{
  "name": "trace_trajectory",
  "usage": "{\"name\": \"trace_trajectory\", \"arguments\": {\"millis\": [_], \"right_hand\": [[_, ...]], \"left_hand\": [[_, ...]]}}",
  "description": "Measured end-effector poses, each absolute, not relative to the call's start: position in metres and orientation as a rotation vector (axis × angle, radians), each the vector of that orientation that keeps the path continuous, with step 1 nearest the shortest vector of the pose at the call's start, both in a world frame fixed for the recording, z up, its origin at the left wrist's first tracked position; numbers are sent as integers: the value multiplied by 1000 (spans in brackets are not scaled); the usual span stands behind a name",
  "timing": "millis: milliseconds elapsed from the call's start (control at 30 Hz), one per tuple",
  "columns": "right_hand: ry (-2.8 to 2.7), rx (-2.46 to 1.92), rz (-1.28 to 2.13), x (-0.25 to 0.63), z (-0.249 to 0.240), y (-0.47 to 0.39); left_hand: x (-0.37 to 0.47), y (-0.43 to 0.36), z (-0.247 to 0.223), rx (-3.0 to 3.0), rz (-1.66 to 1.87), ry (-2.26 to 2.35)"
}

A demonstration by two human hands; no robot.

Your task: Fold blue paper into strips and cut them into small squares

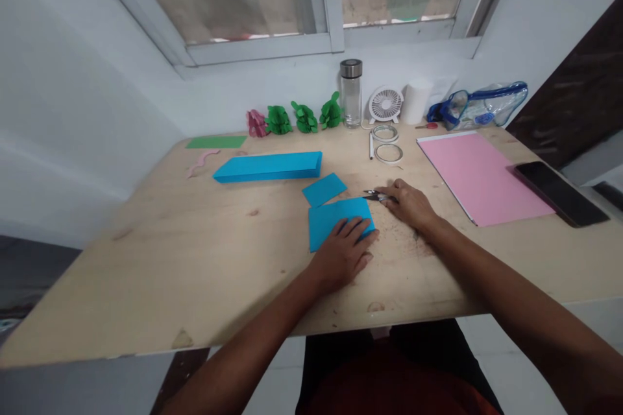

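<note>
My left hand [343,248] lies flat with its fingers spread on a folded-looking piece of blue paper [324,224], pressing it to the table. Just to the right, my right hand [407,202] is closed around a pair of small thread snips [376,196]. Their dark blades point left, at the paper's upper right corner; whether they touch it I cannot tell. A smaller blue paper rectangle [324,190] lies right behind the larger piece. Farther back rests a long folded blue paper strip [270,167].
Pink paper [487,175] and a phone [559,193] lie at right. Along the wall stand green paper shapes [305,118], a glass bottle [351,94], a small fan [385,105] and a clear pouch [481,107]. Tape rolls [388,154] and a pen [371,146] lie before them.
</note>
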State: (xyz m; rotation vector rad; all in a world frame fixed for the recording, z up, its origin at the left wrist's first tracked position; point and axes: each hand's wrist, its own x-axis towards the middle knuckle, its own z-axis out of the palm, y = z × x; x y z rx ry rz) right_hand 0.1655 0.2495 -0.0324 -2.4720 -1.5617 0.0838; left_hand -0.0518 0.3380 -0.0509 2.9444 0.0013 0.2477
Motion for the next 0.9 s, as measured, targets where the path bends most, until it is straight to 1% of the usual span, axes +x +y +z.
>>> {"name": "trace_trajectory", "arguments": {"millis": [433, 900], "right_hand": [[-1630, -2337, 95, 171, -31, 242], [-1679, -2338, 101, 177, -33, 247]], "left_hand": [[-51, 338, -50, 2945, 255, 2], [-52, 338, -51, 2949, 262, -2]]}}
